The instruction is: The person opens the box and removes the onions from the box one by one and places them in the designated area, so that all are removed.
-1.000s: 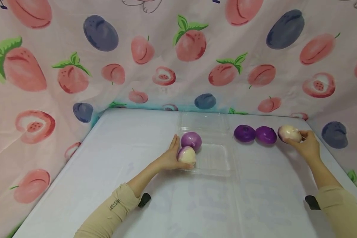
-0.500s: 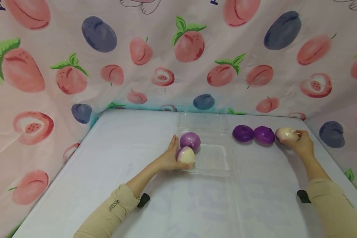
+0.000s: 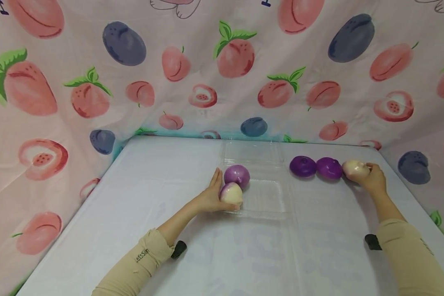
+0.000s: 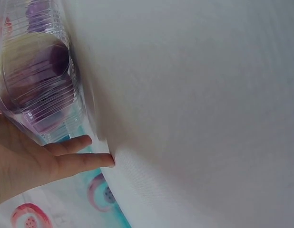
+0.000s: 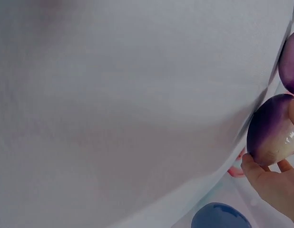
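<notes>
My left hand [image 3: 209, 199] rests against the left side of a clear plastic container [image 3: 266, 216], its fingers straight along the wall and its thumb across the front edge. In the left wrist view, two fingers [image 4: 80, 163] extend past the ribbed wall. Inside, on the left, sit a purple onion [image 3: 237, 175] and, in front of it, a white-and-purple onion [image 3: 231, 193]. At the far right, my right hand [image 3: 377, 179] grips another white-and-purple onion [image 5: 273, 130], low at the table. It ends a row with two dark purple onions [image 3: 303, 167].
The container's hinged lid [image 3: 253, 151] lies folded back behind it. A white cloth covers the table [image 3: 151, 181]. A fruit-printed curtain [image 3: 203, 53] closes off the back and both sides. Dark straps [image 3: 179, 249] show at both wrists.
My right hand has shifted slightly left and down with its onion, bringing it close to the neighbouring purple one. My left hand and the container stay in place.
</notes>
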Tool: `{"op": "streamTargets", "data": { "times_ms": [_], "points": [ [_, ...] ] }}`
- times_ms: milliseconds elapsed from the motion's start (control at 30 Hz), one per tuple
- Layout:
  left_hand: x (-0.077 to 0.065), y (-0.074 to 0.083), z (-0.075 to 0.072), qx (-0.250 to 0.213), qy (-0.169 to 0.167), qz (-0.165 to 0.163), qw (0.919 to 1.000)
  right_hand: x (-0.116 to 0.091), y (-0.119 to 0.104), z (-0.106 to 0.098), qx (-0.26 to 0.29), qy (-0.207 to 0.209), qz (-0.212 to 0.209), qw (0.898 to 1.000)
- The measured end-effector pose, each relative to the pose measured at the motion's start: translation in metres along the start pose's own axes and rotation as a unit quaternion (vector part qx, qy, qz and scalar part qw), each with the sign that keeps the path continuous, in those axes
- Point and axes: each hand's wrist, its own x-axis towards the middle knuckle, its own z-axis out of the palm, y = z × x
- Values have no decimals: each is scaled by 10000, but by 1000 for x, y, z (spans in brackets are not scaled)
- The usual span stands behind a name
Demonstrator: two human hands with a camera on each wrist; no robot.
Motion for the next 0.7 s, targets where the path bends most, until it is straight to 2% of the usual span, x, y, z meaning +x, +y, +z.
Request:
{"op": "streamTargets", "data": {
  "times_ms": [533, 700],
  "points": [
    [0, 1, -1, 8, -29, 7, 10000, 2, 3, -2, 142, -336, -180, 9992],
    [-1, 1, -1, 11, -23, 17, 10000, 2, 4, 0, 254, -214, -399, 9987]
  ]
}}
